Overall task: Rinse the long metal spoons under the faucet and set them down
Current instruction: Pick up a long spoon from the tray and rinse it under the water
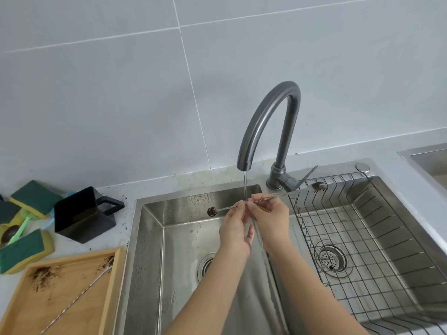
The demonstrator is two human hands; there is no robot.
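Observation:
Over the left sink basin [150,250], my left hand [235,228] and my right hand [272,218] meet under the faucet [266,122], where a thin water stream [245,187] falls on my fingertips. Both pinch thin metal spoon handles. A dirty brown spoon bowl [212,211] sticks out left of my left hand. Another dirty spoon end [318,186] sticks out right of my right hand, over the wire rack. I cannot tell whether these are one spoon or two. A further long metal spoon [79,293] lies on the wooden tray [111,298] at lower left.
A wire rack [350,226] fills the right basin above its drain [332,258]. Left of the sink stand a black handled cup [82,213] and several green-and-yellow sponges [31,201]. Brown grounds are scattered on the tray and counter. The faucet lever [307,176] points right.

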